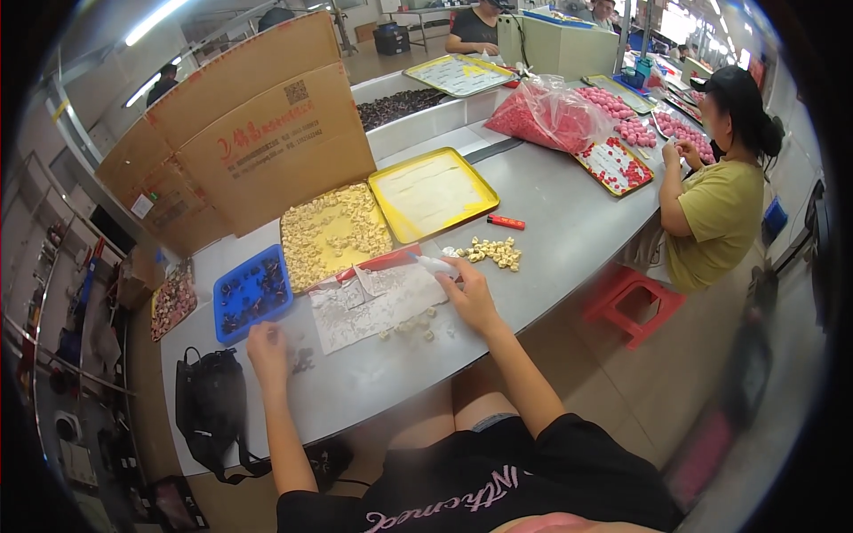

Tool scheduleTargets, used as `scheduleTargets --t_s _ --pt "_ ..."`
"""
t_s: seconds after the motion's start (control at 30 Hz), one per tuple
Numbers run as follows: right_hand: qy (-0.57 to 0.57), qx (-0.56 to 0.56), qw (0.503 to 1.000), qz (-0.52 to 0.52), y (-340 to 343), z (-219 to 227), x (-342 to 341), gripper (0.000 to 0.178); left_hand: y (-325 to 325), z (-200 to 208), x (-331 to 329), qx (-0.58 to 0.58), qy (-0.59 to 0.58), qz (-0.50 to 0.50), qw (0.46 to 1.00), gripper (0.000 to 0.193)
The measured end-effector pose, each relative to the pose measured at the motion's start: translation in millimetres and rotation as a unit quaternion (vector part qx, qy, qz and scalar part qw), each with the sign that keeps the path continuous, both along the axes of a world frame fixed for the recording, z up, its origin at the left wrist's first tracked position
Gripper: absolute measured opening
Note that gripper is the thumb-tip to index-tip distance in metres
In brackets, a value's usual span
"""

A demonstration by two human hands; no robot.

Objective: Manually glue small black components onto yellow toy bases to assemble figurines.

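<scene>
My right hand (471,298) rests on the grey table, fingers closed on a small white piece (437,263) at the edge of a grey-white sheet (373,302). A few cream pieces (418,327) lie just below that hand, and a small pile of cream pieces (494,252) lies beyond it. My left hand (267,353) lies flat on the table beside a few dark small parts (302,360), just below a blue tray (252,294) of dark parts. Whether the left hand holds anything is hidden.
A yellow tray (334,233) holds many cream pieces; a second yellow tray (432,193) holds a pale sheet. A red marker (505,222) lies near it. Cardboard boxes (258,133) stand behind. A black bag (210,404) hangs at the table's edge. A person in yellow (720,213) sits right, by pink parts.
</scene>
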State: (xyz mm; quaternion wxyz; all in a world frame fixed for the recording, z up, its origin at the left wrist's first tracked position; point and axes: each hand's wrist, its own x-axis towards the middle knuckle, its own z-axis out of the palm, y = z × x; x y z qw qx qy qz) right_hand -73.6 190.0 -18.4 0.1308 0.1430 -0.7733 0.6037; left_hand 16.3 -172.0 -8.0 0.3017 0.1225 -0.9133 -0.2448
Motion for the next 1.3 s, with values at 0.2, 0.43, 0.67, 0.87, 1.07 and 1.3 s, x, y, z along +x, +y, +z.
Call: scheduleTargets --t_s 0.2,0.43,0.67,0.87,1.07,1.3 --pt "-0.075 -0.179 0.978 0.075 5 -15 -17 0.031 46 38 -19 0.133 0.084 -0.107 0.982 0.01" --pt "-0.153 -0.371 0.897 0.188 -7 32 -33 0.033 119 34 -38 0.229 0.047 -0.268 0.935 0.012" --pt "-0.198 -0.42 0.849 0.255 -42 42 -78 0.028 149 -6 -54 0.345 0.065 -0.228 0.908 0.021" --pt "-0.235 -0.383 0.859 0.245 -58 32 -69 0.029 143 -1 -49 0.306 0.078 -0.174 0.933 0.027" --pt "-0.199 -0.314 0.886 0.277 -64 25 -64 0.027 137 -12 -50 0.231 0.115 -0.152 0.954 0.031" --pt "-0.17 -0.245 0.91 0.288 -67 23 -54 0.028 142 -9 -45 0.2 0.135 -0.163 0.957 0.032"
